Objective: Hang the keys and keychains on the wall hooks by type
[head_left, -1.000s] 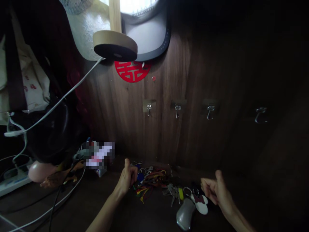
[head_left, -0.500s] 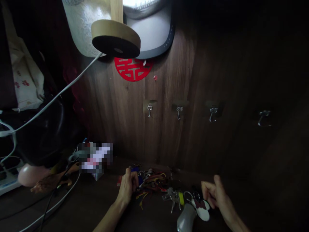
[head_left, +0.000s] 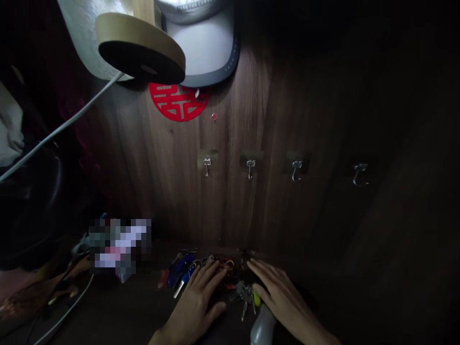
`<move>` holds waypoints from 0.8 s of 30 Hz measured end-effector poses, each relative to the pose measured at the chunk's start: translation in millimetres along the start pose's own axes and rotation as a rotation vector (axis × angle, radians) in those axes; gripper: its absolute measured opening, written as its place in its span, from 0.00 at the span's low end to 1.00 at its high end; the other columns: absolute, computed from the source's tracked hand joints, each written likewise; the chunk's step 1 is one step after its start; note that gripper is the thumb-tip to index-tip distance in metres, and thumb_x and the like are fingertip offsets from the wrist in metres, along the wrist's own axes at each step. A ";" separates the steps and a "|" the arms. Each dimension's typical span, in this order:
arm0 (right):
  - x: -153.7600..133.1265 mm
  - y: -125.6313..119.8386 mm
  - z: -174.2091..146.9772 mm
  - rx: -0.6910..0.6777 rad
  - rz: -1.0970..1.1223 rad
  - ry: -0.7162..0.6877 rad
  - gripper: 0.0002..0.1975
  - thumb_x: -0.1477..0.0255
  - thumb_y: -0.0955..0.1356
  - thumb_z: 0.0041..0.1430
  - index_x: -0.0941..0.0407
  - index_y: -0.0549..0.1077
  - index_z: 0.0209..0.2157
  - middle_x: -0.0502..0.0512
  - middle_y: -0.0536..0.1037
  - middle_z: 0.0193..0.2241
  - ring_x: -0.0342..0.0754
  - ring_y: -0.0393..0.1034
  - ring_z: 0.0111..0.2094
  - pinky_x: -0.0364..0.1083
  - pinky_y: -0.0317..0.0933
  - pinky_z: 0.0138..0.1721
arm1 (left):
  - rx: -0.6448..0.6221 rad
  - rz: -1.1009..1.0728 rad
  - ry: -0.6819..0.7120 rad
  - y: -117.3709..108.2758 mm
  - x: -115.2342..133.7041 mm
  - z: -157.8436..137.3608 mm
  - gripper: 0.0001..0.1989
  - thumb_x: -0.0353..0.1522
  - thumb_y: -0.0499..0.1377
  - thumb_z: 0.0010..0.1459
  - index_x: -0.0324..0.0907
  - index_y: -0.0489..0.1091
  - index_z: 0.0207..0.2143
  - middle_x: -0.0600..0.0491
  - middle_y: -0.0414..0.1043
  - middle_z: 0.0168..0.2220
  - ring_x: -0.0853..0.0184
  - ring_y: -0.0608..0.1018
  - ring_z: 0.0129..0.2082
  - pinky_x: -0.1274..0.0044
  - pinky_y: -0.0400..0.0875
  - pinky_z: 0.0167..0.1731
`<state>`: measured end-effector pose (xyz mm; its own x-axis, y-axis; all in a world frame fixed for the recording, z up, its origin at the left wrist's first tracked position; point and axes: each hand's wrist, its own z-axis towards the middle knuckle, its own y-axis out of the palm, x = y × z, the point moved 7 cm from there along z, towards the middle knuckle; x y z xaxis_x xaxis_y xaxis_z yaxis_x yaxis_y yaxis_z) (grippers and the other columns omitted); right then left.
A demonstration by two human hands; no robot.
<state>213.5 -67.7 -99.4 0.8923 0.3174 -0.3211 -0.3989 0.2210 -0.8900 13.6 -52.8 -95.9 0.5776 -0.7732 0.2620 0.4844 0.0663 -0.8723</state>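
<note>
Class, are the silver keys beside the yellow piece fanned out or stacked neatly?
Fanned out: the silver keys beside the yellow piece point in different directions.

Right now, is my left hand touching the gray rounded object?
Apart. The head view shows dark tabletop between your left hand and the gray rounded object.

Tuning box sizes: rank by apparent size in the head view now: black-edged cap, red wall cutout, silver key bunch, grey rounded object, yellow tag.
1. Black-edged cap, cut by the frame
2. Red wall cutout, partly covered
3. Grey rounded object and silver key bunch: too alike to rank
4. Yellow tag
Visible parts only.
</note>
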 end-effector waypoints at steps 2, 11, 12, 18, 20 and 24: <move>-8.8 -0.2 -1.3 -0.072 0.009 -0.026 0.22 0.61 0.60 0.62 0.43 0.59 0.58 0.50 0.66 0.56 0.51 0.59 0.56 0.53 0.52 0.55 | -0.035 0.015 0.042 1.0 6.0 0.6 0.31 0.40 0.55 0.58 0.54 0.47 0.61 0.52 0.54 0.62 0.57 0.57 0.61 0.59 0.57 0.57; -16.8 -16.5 -7.8 -0.070 0.118 -0.095 0.11 0.66 0.60 0.63 0.51 0.73 0.36 0.51 0.76 0.38 0.47 0.68 0.43 0.48 0.58 0.47 | -0.020 -0.149 0.027 -15.3 19.4 4.9 0.10 0.35 0.51 0.62 0.44 0.71 0.33 0.52 0.74 0.37 0.66 0.73 0.40 0.73 0.66 0.45; -15.8 -16.7 -8.0 -0.055 0.119 -0.097 0.11 0.66 0.60 0.63 0.52 0.73 0.35 0.51 0.76 0.37 0.47 0.68 0.42 0.47 0.58 0.46 | -0.016 -0.138 0.029 -15.0 19.8 4.4 0.12 0.35 0.50 0.62 0.43 0.71 0.31 0.53 0.74 0.33 0.66 0.73 0.37 0.74 0.66 0.43; -3.3 -17.0 -5.5 0.082 0.058 -0.027 0.13 0.68 0.59 0.64 0.53 0.71 0.30 0.51 0.75 0.31 0.47 0.69 0.36 0.47 0.60 0.40 | 0.020 -0.031 -0.012 -14.3 13.1 1.7 0.20 0.36 0.47 0.63 0.41 0.68 0.22 0.53 0.71 0.24 0.67 0.72 0.28 0.76 0.64 0.32; 1.9 -18.0 -3.4 0.118 0.047 0.010 0.13 0.68 0.58 0.64 0.53 0.71 0.30 0.52 0.75 0.32 0.48 0.69 0.37 0.48 0.60 0.40 | 0.023 -0.012 -0.058 -16.3 7.0 1.2 0.21 0.37 0.46 0.64 0.42 0.68 0.21 0.53 0.70 0.22 0.67 0.73 0.27 0.77 0.64 0.30; 13.4 -20.1 6.4 0.163 0.068 0.105 0.12 0.69 0.58 0.62 0.52 0.72 0.38 0.55 0.75 0.42 0.50 0.68 0.45 0.51 0.60 0.46 | 0.056 -0.030 -0.210 -24.8 -12.9 -1.0 0.22 0.39 0.45 0.64 0.43 0.67 0.21 0.53 0.72 0.22 0.66 0.74 0.27 0.77 0.65 0.31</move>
<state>232.1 -62.0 -83.7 0.8756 0.2411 -0.4185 -0.4807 0.3510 -0.8035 -6.5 -45.1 -78.0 0.6838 -0.6270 0.3733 0.5359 0.0843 -0.8400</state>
